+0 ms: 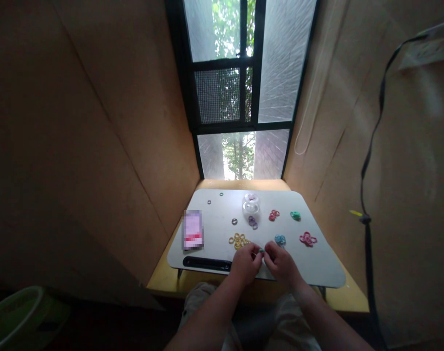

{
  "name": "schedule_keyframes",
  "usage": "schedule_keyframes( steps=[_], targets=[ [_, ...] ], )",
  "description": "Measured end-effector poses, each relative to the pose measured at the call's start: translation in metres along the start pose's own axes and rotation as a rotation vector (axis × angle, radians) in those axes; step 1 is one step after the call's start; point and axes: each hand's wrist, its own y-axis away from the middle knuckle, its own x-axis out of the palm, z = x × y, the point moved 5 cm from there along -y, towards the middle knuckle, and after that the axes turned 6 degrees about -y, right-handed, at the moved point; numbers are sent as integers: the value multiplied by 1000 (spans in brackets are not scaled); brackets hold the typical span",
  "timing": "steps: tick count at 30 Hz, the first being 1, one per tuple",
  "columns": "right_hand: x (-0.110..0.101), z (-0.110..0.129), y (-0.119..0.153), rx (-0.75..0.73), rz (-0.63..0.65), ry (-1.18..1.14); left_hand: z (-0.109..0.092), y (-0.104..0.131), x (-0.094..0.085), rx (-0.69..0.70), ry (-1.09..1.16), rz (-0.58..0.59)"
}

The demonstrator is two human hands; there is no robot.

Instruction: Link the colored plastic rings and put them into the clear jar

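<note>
My left hand (245, 264) and my right hand (279, 262) meet over the front of the small white table, both with fingers pinched. Between their fingertips shows a small green hair tie (261, 250), partly covered by the fingers. Something thin and pale pokes out by the left fingertips, too small to name. Just beyond my left hand lie several yellow hair ties (238, 239). A bunch of blue hair ties (280, 239) rests right behind my right hand. Pink hair ties (308, 238) are farther right.
On the white table (214, 226) also stand a clear round jar (251, 206), purple hair ties (253, 222), red ones (273, 215), a green bunch (295, 215) and a phone (193, 230). A black slot (206, 263) runs along the front edge. A black cord (368, 243) hangs at right.
</note>
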Motion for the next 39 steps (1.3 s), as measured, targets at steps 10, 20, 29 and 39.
schedule_keyframes(
  steps=[10, 20, 29, 39],
  targets=[
    [1, 2, 1, 0, 23, -84, 7, -3, 5, -61, 77, 34],
    [-1, 5, 0, 27, 5, -37, -4, -1, -1, 75, 145, 15],
    [2, 1, -2, 65, 17, -2, 1, -1, 0, 66, 156, 2],
    [5, -4, -4, 65, 0, 26, 8, 0, 7, 15, 306, 89]
  ],
)
